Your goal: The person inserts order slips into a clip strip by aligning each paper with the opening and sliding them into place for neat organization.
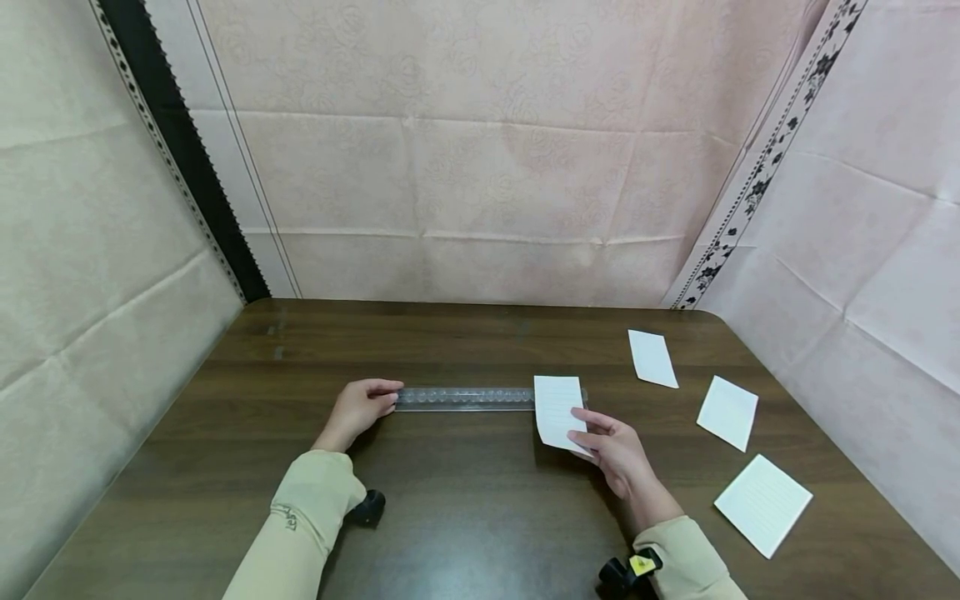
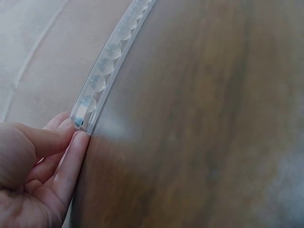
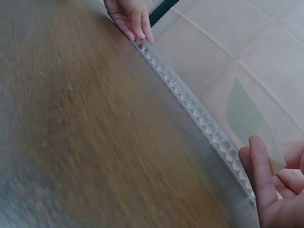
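Observation:
A long clear plastic strip [image 1: 465, 399] lies across the table, with a row of round clear shapes along it [image 2: 105, 65]. My left hand [image 1: 365, 408] pinches its left end between thumb and fingers [image 2: 76, 142]. At the other end, my right hand [image 1: 615, 450] holds a small white sheet of lined paper [image 1: 557, 408] by its lower right edge. The paper is raised and covers part of the strip near its right end. In the right wrist view, the paper's plain back [image 3: 249, 116] shows above the fingers; whether they also touch the strip I cannot tell.
Three more pale paper pieces lie apart on the right of the brown wooden table [image 1: 450, 500]: a far one [image 1: 653, 359], a middle one [image 1: 728, 413] and a nearer lined square [image 1: 763, 506]. Pale cloth [image 1: 465, 183] hangs behind and on both sides.

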{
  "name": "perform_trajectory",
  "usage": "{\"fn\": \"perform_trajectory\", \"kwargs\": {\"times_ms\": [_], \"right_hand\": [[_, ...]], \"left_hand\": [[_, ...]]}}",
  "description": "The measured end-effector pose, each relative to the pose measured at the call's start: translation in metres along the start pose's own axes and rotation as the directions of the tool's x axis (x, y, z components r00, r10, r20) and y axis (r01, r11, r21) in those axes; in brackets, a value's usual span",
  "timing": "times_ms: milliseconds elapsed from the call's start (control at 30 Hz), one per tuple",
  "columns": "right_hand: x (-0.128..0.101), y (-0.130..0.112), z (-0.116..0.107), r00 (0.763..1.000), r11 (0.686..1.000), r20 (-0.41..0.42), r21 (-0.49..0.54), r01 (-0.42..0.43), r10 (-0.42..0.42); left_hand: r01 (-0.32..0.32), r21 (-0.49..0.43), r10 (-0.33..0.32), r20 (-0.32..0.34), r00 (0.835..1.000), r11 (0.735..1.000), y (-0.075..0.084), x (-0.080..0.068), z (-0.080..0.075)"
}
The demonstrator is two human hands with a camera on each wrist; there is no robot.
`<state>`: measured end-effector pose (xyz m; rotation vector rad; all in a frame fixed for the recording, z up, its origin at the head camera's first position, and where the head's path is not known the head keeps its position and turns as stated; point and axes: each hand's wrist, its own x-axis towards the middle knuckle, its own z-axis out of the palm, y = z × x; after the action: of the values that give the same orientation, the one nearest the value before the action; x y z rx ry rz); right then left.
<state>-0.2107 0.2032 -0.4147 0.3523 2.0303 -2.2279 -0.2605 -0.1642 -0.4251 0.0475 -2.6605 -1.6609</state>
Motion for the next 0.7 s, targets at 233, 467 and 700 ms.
{"fn": "perform_trajectory", "kwargs": {"times_ms": [233, 467, 700], "right_hand": [[-0.0017, 0.0003, 0.001, 1.0, 1.0, 0.016, 0.007, 0.012, -0.012], [-0.0015, 0.0005, 0.0052, 1.0, 1.0, 0.005, 0.005, 0.008, -0.008], [-0.0009, 0.0016, 0.008, 1.0, 1.0, 0.01, 0.014, 0.015, -0.015]], "left_hand": [[0.006, -0.003, -0.006, -0.001, 1.0, 1.0, -0.0001, 0.0005, 0.0005], [-0.009, -0.01, 0.01, 0.01, 1.0, 1.0, -0.0008, 0.0003, -0.0001], [0.019, 0.005, -0.019, 0.007, 1.0, 1.0, 0.0, 0.0006, -0.0006]]}}
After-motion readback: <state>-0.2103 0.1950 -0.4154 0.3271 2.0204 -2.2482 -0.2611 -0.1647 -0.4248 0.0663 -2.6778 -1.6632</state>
